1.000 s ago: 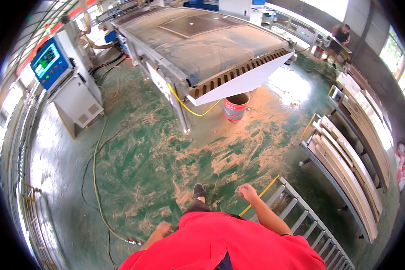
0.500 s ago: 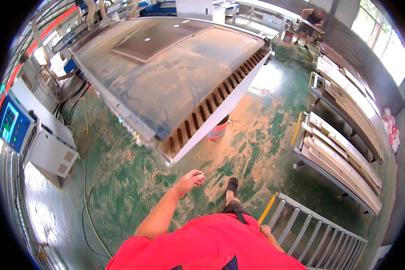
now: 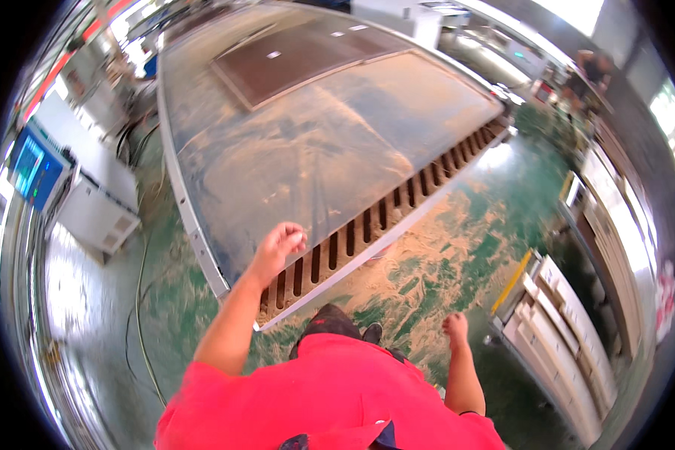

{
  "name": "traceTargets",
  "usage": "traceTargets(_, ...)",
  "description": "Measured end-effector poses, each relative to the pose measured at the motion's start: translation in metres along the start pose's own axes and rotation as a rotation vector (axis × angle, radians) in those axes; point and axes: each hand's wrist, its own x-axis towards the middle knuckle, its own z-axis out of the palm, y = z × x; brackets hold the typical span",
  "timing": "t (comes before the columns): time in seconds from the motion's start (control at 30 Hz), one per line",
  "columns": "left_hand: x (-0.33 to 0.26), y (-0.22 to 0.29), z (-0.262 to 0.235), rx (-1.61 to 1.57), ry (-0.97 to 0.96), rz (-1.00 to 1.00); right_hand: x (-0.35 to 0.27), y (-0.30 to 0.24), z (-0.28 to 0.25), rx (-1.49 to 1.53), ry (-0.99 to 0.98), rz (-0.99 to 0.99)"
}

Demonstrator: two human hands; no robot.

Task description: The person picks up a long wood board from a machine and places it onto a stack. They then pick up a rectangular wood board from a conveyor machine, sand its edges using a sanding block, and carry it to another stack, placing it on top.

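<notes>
My left hand point(image 3: 279, 251) is raised over the near corner of a big dusty machine table point(image 3: 277, 157), with its fingers curled together. A pale spot shows at the fingertips, too small to make out. Whether the hand touches the table cannot be told. My right hand point(image 3: 455, 328) hangs low over the floor on the right, fingers curled in, with nothing seen in it. Dark slots point(image 3: 350, 238) line the table's near edge. Farther back on the table lies a brown panel point(image 3: 307, 64), with small white labels on it.
On the right stand carts with stacked boards point(image 3: 562, 330) and more long boards point(image 3: 615, 225). A control cabinet with a screen point(image 3: 37, 169) is at the left, near a hose point(image 3: 139, 300) on the floor. Sawdust point(image 3: 427, 240) covers the green floor. Another person point(image 3: 589, 75) is at the far right.
I have moved forward, close to the table. My left hand has gone from over the floor to over the table's corner. My right hand has come into view.
</notes>
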Motion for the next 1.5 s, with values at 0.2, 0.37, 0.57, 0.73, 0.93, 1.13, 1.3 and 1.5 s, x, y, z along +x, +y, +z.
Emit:
traceTargets(0.2, 0.148, 0.014, -0.102, 0.318, 0.312, 0.131, 0.045, -0.186, 0.06, 0.144, -0.111, -0.245)
traceTargets(0.37, 0.304, 0.028, -0.183, 0.805, 0.589, 0.208, 0.052, -0.277, 0.111, 0.089, -0.134, -0.261)
traceTargets(0.57, 0.424, 0.033, -0.238, 1.228, 0.698, 0.059, 0.073, -0.369, 0.138, 0.021, -0.086, -0.356)
traceTargets(0.73, 0.445, 0.032, -0.274, 1.369, 0.682, 0.149, 0.108, -0.451, 0.183, -0.061, -0.184, -0.526)
traceTargets(0.93, 0.422, 0.049, -0.324, 1.485, 0.785, 0.083, 0.177, -0.55, 0.281, -0.097, -0.355, -0.626)
traceTargets(1.13, 0.44, 0.051, -0.283, 1.419, 0.608, 0.392, 0.253, -0.642, 0.405, -0.217, -0.487, -0.831)
traceTargets(1.3, 0.471, 0.046, -0.271, 1.518, 0.523, 0.31, 0.302, -0.701, 0.494, -0.554, -0.278, -1.029)
traceTargets(1.5, 0.466, 0.044, -0.302, 1.746, 0.51, 0.391, 0.345, -0.747, 0.542, -0.848, -0.096, -1.087)
